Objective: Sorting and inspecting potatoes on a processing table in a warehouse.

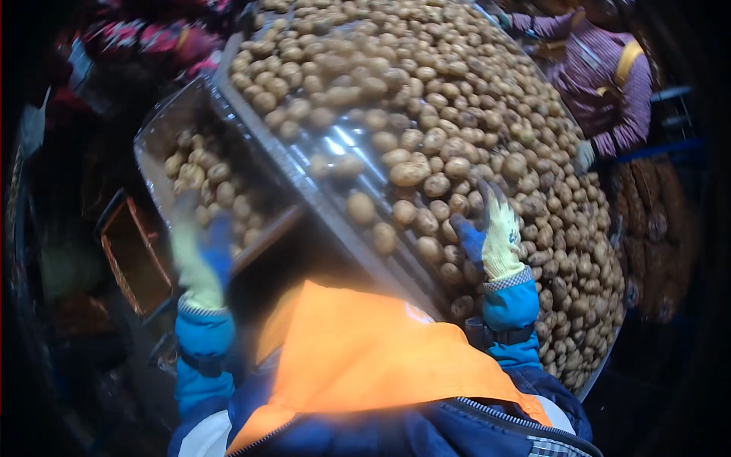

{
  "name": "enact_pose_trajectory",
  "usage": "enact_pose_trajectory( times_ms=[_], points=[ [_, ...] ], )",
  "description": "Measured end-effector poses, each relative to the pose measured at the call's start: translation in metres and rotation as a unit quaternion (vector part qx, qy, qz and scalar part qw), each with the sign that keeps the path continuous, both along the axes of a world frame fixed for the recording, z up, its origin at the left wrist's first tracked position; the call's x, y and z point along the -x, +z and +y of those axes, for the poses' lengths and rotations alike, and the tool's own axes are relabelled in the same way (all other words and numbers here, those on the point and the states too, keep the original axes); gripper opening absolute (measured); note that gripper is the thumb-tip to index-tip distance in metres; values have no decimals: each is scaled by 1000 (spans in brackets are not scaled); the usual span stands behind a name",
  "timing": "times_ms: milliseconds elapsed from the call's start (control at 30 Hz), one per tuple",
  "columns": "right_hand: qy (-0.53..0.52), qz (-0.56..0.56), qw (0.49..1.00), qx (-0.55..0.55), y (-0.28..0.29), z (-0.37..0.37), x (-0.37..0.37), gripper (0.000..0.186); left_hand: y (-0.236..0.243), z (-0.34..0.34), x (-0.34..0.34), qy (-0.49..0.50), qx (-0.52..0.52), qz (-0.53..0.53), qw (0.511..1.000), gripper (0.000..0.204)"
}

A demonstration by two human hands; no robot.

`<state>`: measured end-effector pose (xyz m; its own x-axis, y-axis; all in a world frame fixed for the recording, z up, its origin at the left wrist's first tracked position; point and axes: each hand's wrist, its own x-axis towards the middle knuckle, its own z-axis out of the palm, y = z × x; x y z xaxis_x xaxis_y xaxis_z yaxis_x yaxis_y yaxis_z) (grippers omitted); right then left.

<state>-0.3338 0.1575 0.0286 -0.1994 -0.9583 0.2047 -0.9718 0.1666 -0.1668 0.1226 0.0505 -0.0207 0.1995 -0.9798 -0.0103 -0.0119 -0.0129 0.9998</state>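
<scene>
A large heap of potatoes (548,206) fills a wide metal-edged table (335,217). Over its near side, my right hand (499,236) is open, thumb apart from the fingers, in a pale yellow glove with blue and dark parts. It is nearest to the potatoes around it; I cannot tell if it touches them. My left hand (199,255), in a like glove, is smeared by motion, but its thumb and fingers look stretched apart. It is at the near edge of a side tray (164,126) holding a smaller pile of potatoes (205,171). I see nothing held in either hand.
A raised metal rim (263,137) divides the side tray from the heap. Below left stands an orange-edged crate (133,255). Across the table a person in a checked purple sleeve (632,114) has a gloved hand by the potatoes. Another person in patterned pink clothing (164,46) is at far left.
</scene>
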Motion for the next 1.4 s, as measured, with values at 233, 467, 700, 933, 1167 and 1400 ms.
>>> enact_pose_trajectory(
  times_ms=[233,467,700,933,1167,1400],
  points=[
    [10,-14,996,-91,-6,42,-14,66,27,-40,209,-469,385,-474,638,70],
    [25,34,998,-54,-42,-40,-43,64,0,-94,263,-586,310,-498,559,74],
    [90,-220,967,-86,-29,-105,-19,74,-9,-151,244,-491,314,-535,612,43],
    [-232,141,962,6,-21,-83,113,74,13,-132,214,-364,297,-419,777,32],
    [-122,-560,802,169,-21,-68,115,73,44,-74,203,-444,-55,30,894,39],
    [67,-869,482,85,13,-84,-29,81,28,-45,210,-446,-375,590,559,45]
  ],
)
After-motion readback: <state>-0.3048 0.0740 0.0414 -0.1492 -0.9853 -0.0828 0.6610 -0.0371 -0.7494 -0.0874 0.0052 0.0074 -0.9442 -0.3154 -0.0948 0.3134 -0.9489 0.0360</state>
